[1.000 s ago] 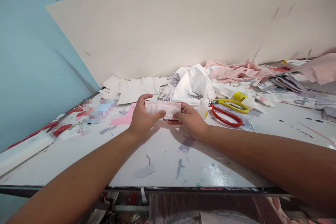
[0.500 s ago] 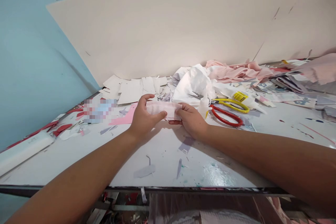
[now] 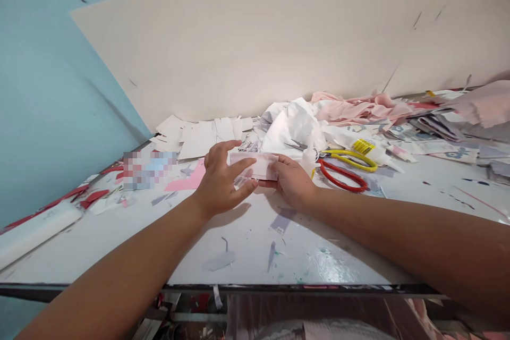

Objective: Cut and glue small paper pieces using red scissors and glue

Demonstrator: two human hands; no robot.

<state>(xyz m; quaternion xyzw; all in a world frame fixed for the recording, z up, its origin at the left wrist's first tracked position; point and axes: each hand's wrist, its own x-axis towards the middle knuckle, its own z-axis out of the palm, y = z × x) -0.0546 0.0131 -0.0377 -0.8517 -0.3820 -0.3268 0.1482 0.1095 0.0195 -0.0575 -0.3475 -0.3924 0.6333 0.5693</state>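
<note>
Right hand [image 3: 295, 183]: thumb and fingers clamped on the right end of a pale pink piece [image 3: 263, 167]. Left hand [image 3: 219, 183]: fingers spread, thumb well apart from them, nothing pinched. From where I stand I cannot tell whether its fingertips touch the piece.

Position of piece: between the two hands, over the middle of the white table [image 3: 139, 247], long side running left to right. It looks thin and flat; whether it has more than one layer, cannot tell.

Just right of the right hand: a small white bottle [image 3: 308, 162] with a narrow nozzle, standing upright. Next to it, scissors with one yellow handle [image 3: 353, 159] and one red handle [image 3: 342, 176], blades pointing left. Behind these, a crumpled white sheet [image 3: 292, 125], and further right a heap of pink fabric [image 3: 362, 110].

Beyond the left hand: white card pieces [image 3: 197, 138], with a bright pink scrap [image 3: 187, 179] nearer. Near the front edge lies a grey scrap [image 3: 219, 261].

A large pale board [image 3: 279, 37] rises along the back; blue wall [image 3: 51, 90] at far left.
</note>
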